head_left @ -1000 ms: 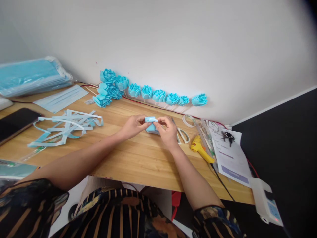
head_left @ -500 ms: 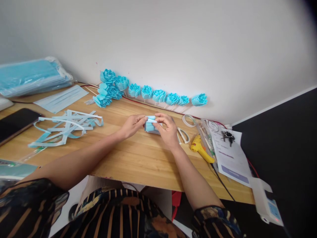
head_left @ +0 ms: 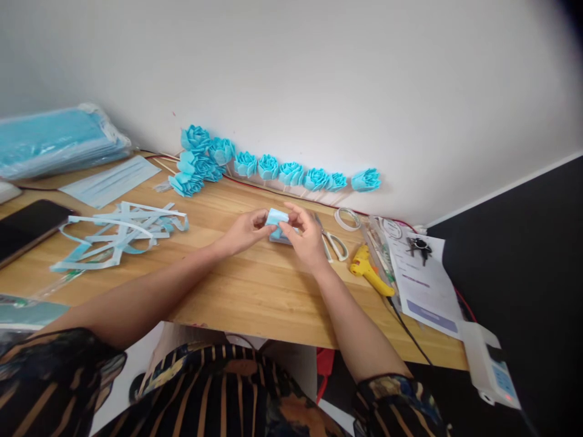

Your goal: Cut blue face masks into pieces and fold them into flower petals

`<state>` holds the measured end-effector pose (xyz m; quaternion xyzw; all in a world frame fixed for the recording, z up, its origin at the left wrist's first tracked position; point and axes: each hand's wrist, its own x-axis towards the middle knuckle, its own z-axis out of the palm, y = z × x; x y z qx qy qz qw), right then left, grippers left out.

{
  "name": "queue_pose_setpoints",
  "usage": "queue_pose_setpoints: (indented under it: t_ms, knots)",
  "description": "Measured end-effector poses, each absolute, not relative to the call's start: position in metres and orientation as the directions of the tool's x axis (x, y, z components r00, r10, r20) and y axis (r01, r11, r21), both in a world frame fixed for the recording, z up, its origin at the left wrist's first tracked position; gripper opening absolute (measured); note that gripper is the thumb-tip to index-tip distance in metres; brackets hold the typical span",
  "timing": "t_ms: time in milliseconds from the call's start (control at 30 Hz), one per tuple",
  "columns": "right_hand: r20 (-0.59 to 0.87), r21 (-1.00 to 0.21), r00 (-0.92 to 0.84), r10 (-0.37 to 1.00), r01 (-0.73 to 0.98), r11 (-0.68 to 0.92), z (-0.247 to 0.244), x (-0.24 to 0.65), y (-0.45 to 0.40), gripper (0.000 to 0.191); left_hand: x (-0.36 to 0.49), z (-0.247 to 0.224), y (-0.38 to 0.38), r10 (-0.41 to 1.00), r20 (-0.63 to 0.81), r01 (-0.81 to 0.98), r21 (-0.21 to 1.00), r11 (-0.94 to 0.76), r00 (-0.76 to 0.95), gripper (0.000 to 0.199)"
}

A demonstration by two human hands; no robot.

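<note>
Between my two hands, a small folded piece of light-blue mask fabric (head_left: 277,216) is held just above the wooden table (head_left: 255,291). My left hand (head_left: 249,230) pinches its left side with thumb and fingers. On the right, my right hand (head_left: 304,235) grips the other edge, its thumb near the left one and its index finger raised. Under the fabric lies another pale-blue piece (head_left: 281,238), partly covered by my right hand. White-handled scissors (head_left: 336,244) rest beside my right hand, their blades partly hidden behind it.
Several blue fabric flowers (head_left: 291,174) on sticks lean along the wall. Cut mask strips (head_left: 121,233), a flat mask (head_left: 109,182), a phone (head_left: 31,227) and bagged masks (head_left: 59,142) lie left. A tape roll (head_left: 347,219), yellow glue gun (head_left: 370,270), keys (head_left: 419,247) and power strip (head_left: 489,364) are right.
The light-blue piece has been turned and folded between my fingers, showing a smoother, more compact face. My hands stay in nearly the same place; more of the scissors shows.
</note>
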<state>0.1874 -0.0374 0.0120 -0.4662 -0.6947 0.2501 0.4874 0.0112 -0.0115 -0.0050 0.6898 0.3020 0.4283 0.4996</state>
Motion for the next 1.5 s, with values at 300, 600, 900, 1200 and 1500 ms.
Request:
queue_pose_setpoints:
  t_ms: [300,600,900,1200,1500]
  knots:
    - [0.494,-0.677,-0.128,0.86,0.563,0.473,0.015,0.189,-0.038,0.016,0.008,0.002,-0.012,0.877,0.303,0.246,0.879,-0.408,0.374,0.015]
    - [0.423,-0.798,-0.065,0.904,0.446,0.406,0.01,0.19,-0.036,0.017,0.005,0.003,-0.006,0.919,0.213,-0.053,0.977,-0.207,0.332,0.03]
    - [0.266,-0.941,-0.098,0.959,0.191,0.281,0.01,0.19,-0.034,0.023,0.002,0.004,-0.003,0.873,0.255,-0.135,0.966,-0.218,0.416,0.027]
    - [0.276,-0.96,-0.132,0.952,0.019,0.281,0.01,0.192,-0.033,0.013,0.0,0.006,-0.006,0.863,0.208,-0.384,0.923,-0.018,0.46,0.022]
    - [0.304,-0.936,-0.124,0.945,0.144,0.32,0.009,0.197,-0.033,0.015,-0.002,0.007,-0.007,0.873,0.18,-0.205,0.974,-0.094,0.454,0.021]
